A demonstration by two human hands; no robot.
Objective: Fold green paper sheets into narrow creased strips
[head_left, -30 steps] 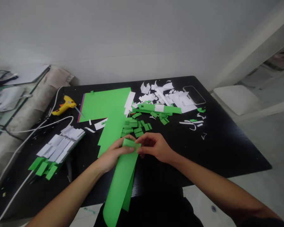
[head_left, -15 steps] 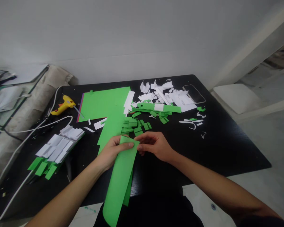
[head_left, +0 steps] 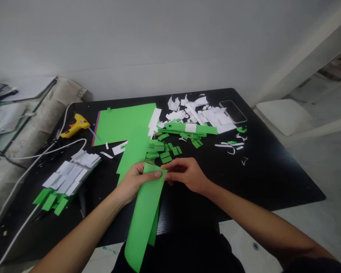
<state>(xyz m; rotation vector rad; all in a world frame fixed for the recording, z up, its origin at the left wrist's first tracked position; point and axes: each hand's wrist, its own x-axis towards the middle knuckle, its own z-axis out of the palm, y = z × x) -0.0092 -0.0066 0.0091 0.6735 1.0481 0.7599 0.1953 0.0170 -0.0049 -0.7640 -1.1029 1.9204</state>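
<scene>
A long green paper strip (head_left: 146, 212), folded over on itself, hangs down past the table's front edge. My left hand (head_left: 135, 181) is closed on its upper part, thumb flat on the front face. At the strip's top right corner, the thumb and fingers of my right hand (head_left: 186, 175) pinch the edge. Just beyond my hands lie several small folded green paper pieces (head_left: 166, 156). Another green paper strip (head_left: 133, 151) lies on the table behind my left hand. The far fingertips of both hands are hidden behind the paper.
On the black table (head_left: 261, 178) are a yellow glue gun (head_left: 78, 125) with a white cord, a stack of folded white and green paper pieces (head_left: 69, 176), green sheets (head_left: 122, 123), a heap of white paper scraps (head_left: 193, 108) and a phone (head_left: 233, 111). A white stool (head_left: 284, 116) stands at right.
Almost nothing differs. Both hands keep the same hold on the green strip, and the view has shifted very slightly.
</scene>
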